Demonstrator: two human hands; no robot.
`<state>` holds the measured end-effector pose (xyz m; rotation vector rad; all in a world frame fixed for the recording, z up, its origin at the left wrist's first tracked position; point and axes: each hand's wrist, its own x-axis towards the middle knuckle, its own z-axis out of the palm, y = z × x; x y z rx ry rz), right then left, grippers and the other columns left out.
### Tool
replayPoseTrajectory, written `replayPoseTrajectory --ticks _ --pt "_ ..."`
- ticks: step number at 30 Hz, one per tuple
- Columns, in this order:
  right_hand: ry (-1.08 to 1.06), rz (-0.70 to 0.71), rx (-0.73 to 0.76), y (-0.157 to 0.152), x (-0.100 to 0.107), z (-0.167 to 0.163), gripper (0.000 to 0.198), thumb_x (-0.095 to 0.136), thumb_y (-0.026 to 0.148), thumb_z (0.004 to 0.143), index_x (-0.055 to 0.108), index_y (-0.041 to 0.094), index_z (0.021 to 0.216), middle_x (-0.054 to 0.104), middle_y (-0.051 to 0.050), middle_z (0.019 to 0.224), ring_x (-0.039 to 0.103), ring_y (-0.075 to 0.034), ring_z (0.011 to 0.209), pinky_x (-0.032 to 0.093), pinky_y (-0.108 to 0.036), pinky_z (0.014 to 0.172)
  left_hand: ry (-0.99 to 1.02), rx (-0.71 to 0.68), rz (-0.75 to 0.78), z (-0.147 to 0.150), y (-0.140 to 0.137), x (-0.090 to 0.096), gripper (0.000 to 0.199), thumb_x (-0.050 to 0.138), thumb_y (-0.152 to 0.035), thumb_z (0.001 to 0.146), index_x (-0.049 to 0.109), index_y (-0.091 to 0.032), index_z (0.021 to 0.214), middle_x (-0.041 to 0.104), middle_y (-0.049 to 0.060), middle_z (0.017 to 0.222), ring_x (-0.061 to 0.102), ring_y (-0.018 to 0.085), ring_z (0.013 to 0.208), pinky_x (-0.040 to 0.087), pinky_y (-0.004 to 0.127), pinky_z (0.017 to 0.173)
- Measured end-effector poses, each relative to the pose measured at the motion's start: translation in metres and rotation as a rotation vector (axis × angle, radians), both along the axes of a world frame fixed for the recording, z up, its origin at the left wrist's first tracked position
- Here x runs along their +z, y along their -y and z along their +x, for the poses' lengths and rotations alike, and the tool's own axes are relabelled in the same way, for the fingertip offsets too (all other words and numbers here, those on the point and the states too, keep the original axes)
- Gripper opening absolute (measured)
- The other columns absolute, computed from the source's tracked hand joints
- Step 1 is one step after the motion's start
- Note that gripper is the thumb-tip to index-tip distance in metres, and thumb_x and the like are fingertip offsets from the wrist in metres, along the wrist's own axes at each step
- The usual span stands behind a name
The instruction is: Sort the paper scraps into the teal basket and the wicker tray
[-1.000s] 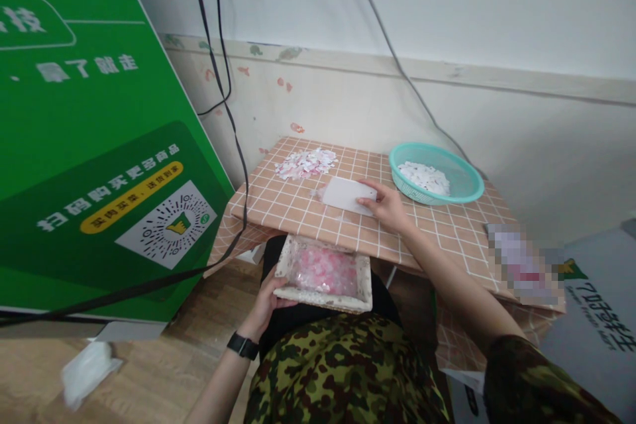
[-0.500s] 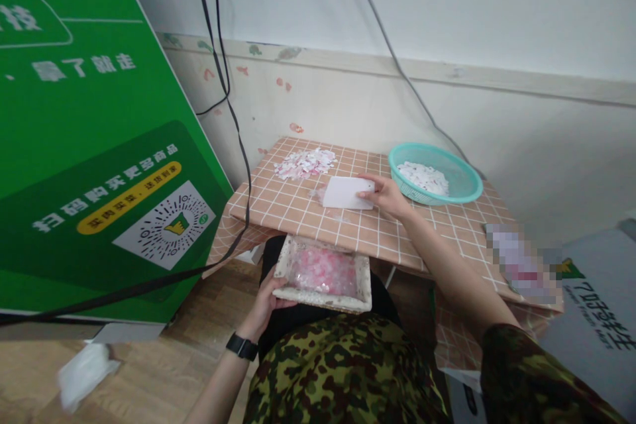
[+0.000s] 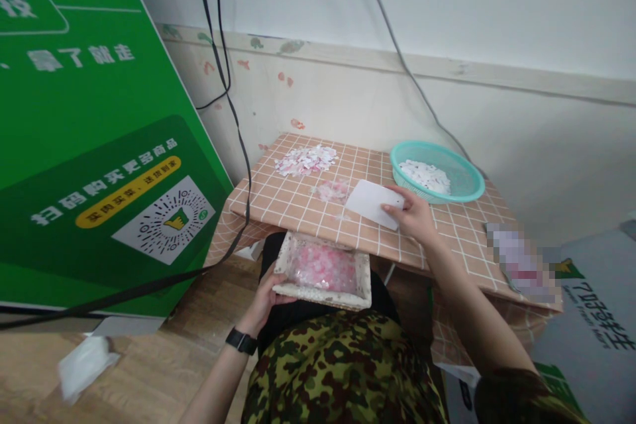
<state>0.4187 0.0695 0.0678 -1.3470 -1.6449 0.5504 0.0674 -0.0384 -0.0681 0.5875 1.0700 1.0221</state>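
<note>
My left hand (image 3: 268,297) grips the left side of a lined rectangular basket (image 3: 318,299) held at my lap, just under the table's front edge. Inside the basket lie small pink and clear pieces (image 3: 322,267). Over the table, my right hand (image 3: 411,211) pinches the right end of a white card (image 3: 370,203), tilted down to the right. Left of the card, a small patch of pink and clear pieces (image 3: 332,191) lies on the checked tablecloth (image 3: 293,202). Farther back is a heap of white and pink paper bits (image 3: 307,160).
A turquoise mesh basket (image 3: 467,189) with white pieces stands at the back right. A pixelated item (image 3: 519,262) lies on the table's right end. Black cables (image 3: 241,139) hang by the green panel (image 3: 99,112) at left. A white plastic bag (image 3: 87,366) is on the floor.
My right hand has moved the white card to the right and turned it, uncovering the patch of pink pieces on the cloth. My left hand and the lined basket stay in place.
</note>
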Motion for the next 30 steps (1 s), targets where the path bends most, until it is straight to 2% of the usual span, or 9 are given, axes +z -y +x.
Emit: replayPoseTrajectory --ticks 3,7,13,21,23,25,28,30 --pt "0.019 0.024 -0.072 0.008 -0.013 -0.006 0.05 0.062 0.041 0.074 0.056 0.022 0.119 0.063 -0.008 0.105 0.06 -0.022 0.077 0.051 -0.037 0.062 -0.001 0.015 -0.007 0.002 -0.001 0.002 0.045 0.059 -0.027 0.074 0.053 -0.02 0.118 0.069 0.006 0.09 0.067 0.024 0.078 0.057 0.046 0.065" --pt "0.016 0.023 0.003 0.002 -0.021 -0.025 0.05 0.062 0.04 0.074 0.054 0.023 0.12 0.063 -0.008 0.107 0.06 -0.023 0.081 0.051 -0.039 0.067 -0.007 0.02 -0.02 0.002 -0.002 0.002 0.041 0.06 -0.027 0.074 0.056 -0.018 0.114 0.069 0.006 0.087 0.066 0.023 0.076 0.057 0.046 0.065" --pt "-0.019 -0.022 0.139 -0.005 -0.015 -0.051 0.048 0.061 0.035 0.076 0.053 0.024 0.122 0.06 -0.007 0.115 0.059 -0.025 0.092 0.051 -0.039 0.073 -0.001 0.007 -0.002 0.0 -0.001 0.003 0.044 0.059 -0.027 0.074 0.054 -0.019 0.117 0.068 0.007 0.089 0.066 0.024 0.077 0.057 0.047 0.065" --pt "-0.079 -0.164 0.375 0.02 -0.003 -0.073 0.048 0.062 0.036 0.075 0.054 0.027 0.122 0.058 -0.005 0.118 0.06 -0.021 0.092 0.051 -0.033 0.071 -0.001 0.021 0.001 0.0 0.0 0.007 0.045 0.06 -0.027 0.074 0.054 -0.019 0.118 0.068 0.007 0.091 0.066 0.024 0.077 0.057 0.044 0.062" --pt "-0.102 -0.174 0.355 0.019 -0.002 -0.071 0.053 0.062 0.038 0.075 0.05 0.028 0.125 0.059 -0.005 0.115 0.06 -0.02 0.085 0.051 -0.032 0.067 0.002 0.021 0.007 0.0 0.0 0.006 0.046 0.06 -0.027 0.074 0.053 -0.019 0.119 0.068 0.007 0.09 0.066 0.024 0.078 0.057 0.044 0.062" --pt "-0.133 -0.151 0.271 0.015 0.001 -0.06 0.056 0.063 0.04 0.074 0.047 0.027 0.127 0.062 -0.006 0.107 0.06 -0.019 0.077 0.051 -0.031 0.061 0.004 0.021 0.0 -0.001 0.0 0.005 0.046 0.06 -0.026 0.074 0.053 -0.019 0.119 0.069 0.006 0.088 0.066 0.023 0.075 0.057 0.043 0.062" --pt "-0.134 -0.041 0.112 0.005 0.007 -0.034 0.053 0.062 0.042 0.074 0.05 0.024 0.122 0.062 -0.006 0.1 0.058 -0.02 0.074 0.05 -0.032 0.059 0.004 0.017 -0.016 -0.001 0.0 0.004 0.045 0.06 -0.026 0.074 0.053 -0.018 0.118 0.069 0.006 0.086 0.066 0.023 0.072 0.057 0.044 0.062" --pt "-0.045 0.055 -0.016 0.0 0.009 -0.016 0.05 0.061 0.043 0.074 0.052 0.023 0.119 0.062 -0.007 0.098 0.057 -0.02 0.072 0.049 -0.035 0.061 0.007 0.009 -0.009 -0.002 0.0 0.004 0.045 0.06 -0.027 0.074 0.053 -0.019 0.118 0.069 0.007 0.089 0.066 0.024 0.075 0.057 0.045 0.064"
